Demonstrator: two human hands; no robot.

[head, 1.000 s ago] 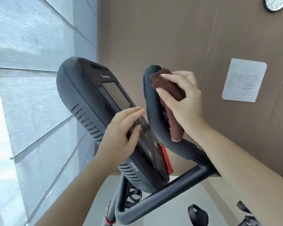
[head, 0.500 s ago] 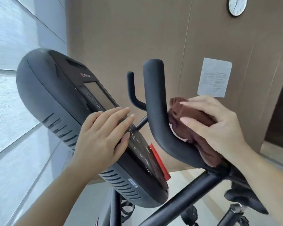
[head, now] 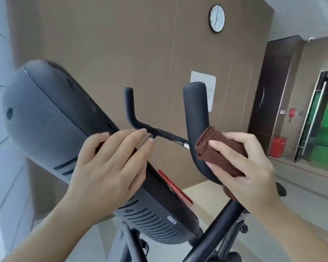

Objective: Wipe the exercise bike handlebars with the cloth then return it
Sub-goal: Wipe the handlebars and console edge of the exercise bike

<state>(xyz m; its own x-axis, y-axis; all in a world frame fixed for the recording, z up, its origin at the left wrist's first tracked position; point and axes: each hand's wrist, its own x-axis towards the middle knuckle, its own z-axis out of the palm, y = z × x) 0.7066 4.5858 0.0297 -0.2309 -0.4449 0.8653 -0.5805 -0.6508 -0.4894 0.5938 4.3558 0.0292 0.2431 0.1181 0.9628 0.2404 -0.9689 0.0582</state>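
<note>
right hand (head: pixel 248 173): yours; fingers and thumb curled round the folded brown cloth (head: pixel 222 154), clamping it; wrist comes in from lower right, back of the hand towards the camera
cloth: pressed on the right flank of the near handlebar (head: pixel 195 114), at the bend where the upright grip curves into the lower bar; a loose end hangs below your palm
key relation: the grip's long axis runs up from the bend to its rounded tip, above and slightly left of your hand; unwiped length, as far as I can judge, lies upward along that axis; a wipe would slide along the bar, not across it
far handlebar (head: pixel 130 108): well to the left, beyond the near one, joined by a thin crossbar (head: pixel 169 136); nearer your left hand, but the cloth is in the right, so you'd reach across
left hand (head: pixel 110 167): flat, fingers straight, resting on the edge of the console (head: pixel 51 120); grips nothing; looks like bracing
return spot: not in view; cannot tell where the cloth goes back
background: clock (head: pixel 217 18) and paper sheet (head: pixel 210 80) on the brown wall
</note>
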